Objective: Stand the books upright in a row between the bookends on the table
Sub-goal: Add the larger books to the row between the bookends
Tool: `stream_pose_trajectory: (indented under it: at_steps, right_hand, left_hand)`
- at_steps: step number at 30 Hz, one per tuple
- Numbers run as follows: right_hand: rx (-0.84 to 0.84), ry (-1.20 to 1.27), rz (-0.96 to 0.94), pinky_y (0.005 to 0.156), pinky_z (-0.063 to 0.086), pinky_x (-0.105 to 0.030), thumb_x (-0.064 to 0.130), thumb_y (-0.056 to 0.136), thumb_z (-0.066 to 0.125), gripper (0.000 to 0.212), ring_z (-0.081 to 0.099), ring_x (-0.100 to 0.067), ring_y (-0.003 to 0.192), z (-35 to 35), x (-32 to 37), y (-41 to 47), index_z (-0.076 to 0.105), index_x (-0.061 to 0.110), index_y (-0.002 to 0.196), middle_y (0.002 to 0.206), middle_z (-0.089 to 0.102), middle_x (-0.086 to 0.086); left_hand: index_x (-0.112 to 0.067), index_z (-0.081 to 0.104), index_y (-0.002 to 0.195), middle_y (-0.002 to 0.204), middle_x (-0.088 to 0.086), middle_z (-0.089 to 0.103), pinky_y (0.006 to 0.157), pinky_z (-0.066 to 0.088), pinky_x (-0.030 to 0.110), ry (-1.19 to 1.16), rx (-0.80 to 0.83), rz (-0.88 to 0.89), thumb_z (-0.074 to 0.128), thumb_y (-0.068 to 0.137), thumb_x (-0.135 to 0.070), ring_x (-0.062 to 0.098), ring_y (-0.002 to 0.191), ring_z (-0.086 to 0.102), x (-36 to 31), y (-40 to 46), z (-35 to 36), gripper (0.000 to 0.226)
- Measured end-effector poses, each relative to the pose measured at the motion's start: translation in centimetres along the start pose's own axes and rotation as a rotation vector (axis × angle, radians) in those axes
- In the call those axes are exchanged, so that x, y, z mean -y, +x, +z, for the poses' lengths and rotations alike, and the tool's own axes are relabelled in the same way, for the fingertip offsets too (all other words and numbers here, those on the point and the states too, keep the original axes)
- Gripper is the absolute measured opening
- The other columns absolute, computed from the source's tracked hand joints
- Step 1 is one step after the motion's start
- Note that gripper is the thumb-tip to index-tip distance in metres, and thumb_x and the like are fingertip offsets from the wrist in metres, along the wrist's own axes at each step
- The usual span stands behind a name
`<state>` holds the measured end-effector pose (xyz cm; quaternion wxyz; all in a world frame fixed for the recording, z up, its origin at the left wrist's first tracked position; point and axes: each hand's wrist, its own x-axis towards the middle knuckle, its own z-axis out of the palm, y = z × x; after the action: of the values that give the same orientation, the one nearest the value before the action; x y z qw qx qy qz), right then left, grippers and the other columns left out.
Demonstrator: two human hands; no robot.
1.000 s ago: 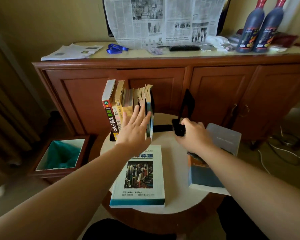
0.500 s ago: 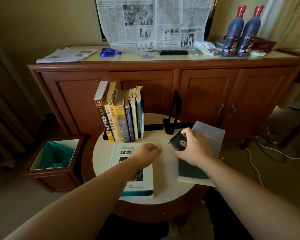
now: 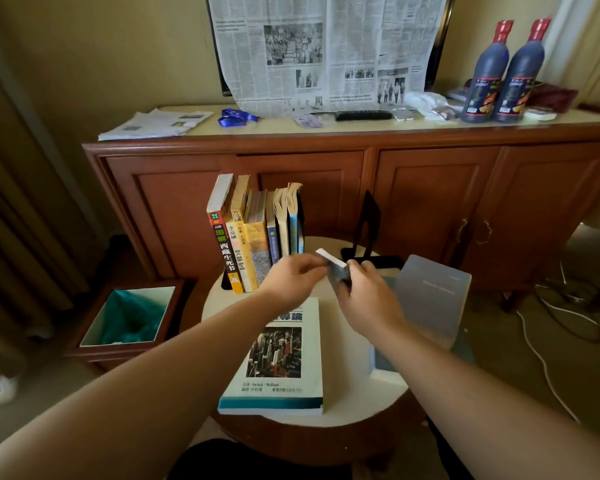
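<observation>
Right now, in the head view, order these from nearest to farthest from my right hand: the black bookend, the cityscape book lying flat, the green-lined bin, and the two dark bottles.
From the right hand:
1. Black bookend, just behind it.
2. Cityscape book, flat, front left.
3. Green-lined bin, floor, far left.
4. Dark bottles, on the sideboard, far back right.

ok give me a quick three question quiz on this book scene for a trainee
1. True or false: both hands are on the small book raised above the table.
2. Which stands at the left end of the upright row? A. red-spined book B. yellow-spined book C. blue-spined book
3. Fill in: the large book with the city photo lies ____ on the table.

Key
1. True: the left hand and right hand both pinch it.
2. A
3. flat
</observation>
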<state>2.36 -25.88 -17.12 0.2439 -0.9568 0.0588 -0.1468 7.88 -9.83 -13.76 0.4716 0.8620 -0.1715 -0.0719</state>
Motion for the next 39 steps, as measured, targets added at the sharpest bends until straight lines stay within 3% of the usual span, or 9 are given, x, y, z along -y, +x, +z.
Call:
stream_pose_trajectory:
  at_steps: [2,4,7,11,15,19,28,35,39]
  right_hand:
    - [-0.026,0.053,0.024,0.072,0.054,-0.043,0.034,0.108,0.047,0.029,0.059,-0.023,0.090,0.3,0.6,0.9,0.053,0.018,0.132,0.116,0.054,-0.005]
    - [-0.087,0.110,0.019,0.071,0.050,-0.041,0.031,0.107,0.051,0.025,0.057,-0.022,0.087,0.7,1.4,1.7,0.056,0.015,0.126,0.112,0.056,-0.005]
    - [-0.164,0.227,0.007,0.068,0.040,-0.033,0.026,0.105,0.056,0.011,0.052,-0.019,0.082,1.3,2.4,2.8,0.057,0.015,0.107,0.101,0.056,-0.003]
    - [-0.270,0.430,-0.020,0.072,0.050,-0.035,0.024,0.103,0.058,0.007,0.063,-0.019,0.086,1.8,3.4,3.6,0.058,0.018,0.106,0.095,0.061,0.002]
    - [-0.366,0.543,-0.086,0.065,0.054,-0.026,0.023,0.102,0.060,0.006,0.066,-0.007,0.077,2.7,4.2,4.8,0.055,0.022,0.105,0.087,0.063,0.011]
    - [-0.330,0.529,-0.088,0.057,0.054,-0.030,0.025,0.102,0.060,0.008,0.065,-0.010,0.068,3.5,4.7,5.9,0.054,0.020,0.099,0.080,0.063,0.006]
    - [-0.505,0.440,-0.208,0.048,0.039,-0.023,0.016,0.102,0.060,0.019,0.056,-0.021,0.061,3.6,5.0,7.0,0.047,0.010,0.090,0.078,0.058,-0.009]
    - [-0.421,0.265,-0.166,0.048,0.034,-0.026,0.014,0.103,0.058,0.014,0.055,-0.025,0.063,4.2,4.8,8.2,0.048,0.008,0.094,0.088,0.054,-0.011]
    - [-0.300,0.177,-0.131,0.050,0.036,-0.029,0.020,0.106,0.053,0.017,0.052,-0.021,0.068,4.8,4.8,8.7,0.040,0.018,0.095,0.093,0.049,-0.004]
  left_hand:
    - [-0.023,0.076,0.121,0.116,-0.007,0.072,0.085,0.051,0.021,0.241,-0.136,0.164,0.062,0.102,-0.022,0.008,0.101,0.064,-0.7,1.7,-2.0,0.023]
    - [-0.020,0.072,0.127,0.132,-0.002,0.067,0.097,0.045,0.024,0.421,-0.203,0.301,0.062,0.101,-0.019,0.015,0.120,0.059,-1.7,4.1,-4.3,0.027]
    - [-0.020,0.051,0.153,0.166,0.002,0.037,0.128,0.017,0.047,0.800,-0.025,0.332,0.057,0.101,-0.016,0.024,0.157,0.022,-2.6,7.7,-7.0,0.052]
    - [-0.017,0.029,0.164,0.173,0.003,0.017,0.127,0.003,0.061,1.226,0.230,0.294,0.054,0.096,-0.012,0.026,0.162,-0.003,-2.1,9.9,-8.5,0.073]
    - [-0.011,0.037,0.158,0.166,0.006,0.032,0.129,0.007,0.056,1.125,0.210,0.272,0.051,0.092,0.001,0.025,0.160,0.011,-2.0,9.5,-9.0,0.069]
    - [-0.020,0.029,0.163,0.170,0.002,0.026,0.129,0.009,0.053,1.017,0.204,0.213,0.052,0.096,0.001,0.028,0.157,0.023,-1.5,8.6,-9.2,0.074]
    - [-0.028,0.029,0.164,0.173,-0.009,0.022,0.110,0.047,0.039,0.873,0.139,0.205,0.055,0.094,0.000,0.026,0.149,0.041,0.1,7.9,-9.1,0.079]
    - [-0.029,0.027,0.164,0.173,-0.010,0.020,0.114,0.042,0.042,0.850,0.149,0.199,0.060,0.094,-0.001,0.026,0.152,0.035,-0.4,7.0,-9.2,0.083]
    - [-0.026,0.029,0.164,0.172,-0.006,0.023,0.126,0.023,0.049,0.806,0.152,0.209,0.061,0.092,0.000,0.027,0.155,0.031,-0.1,7.0,-9.3,0.082]
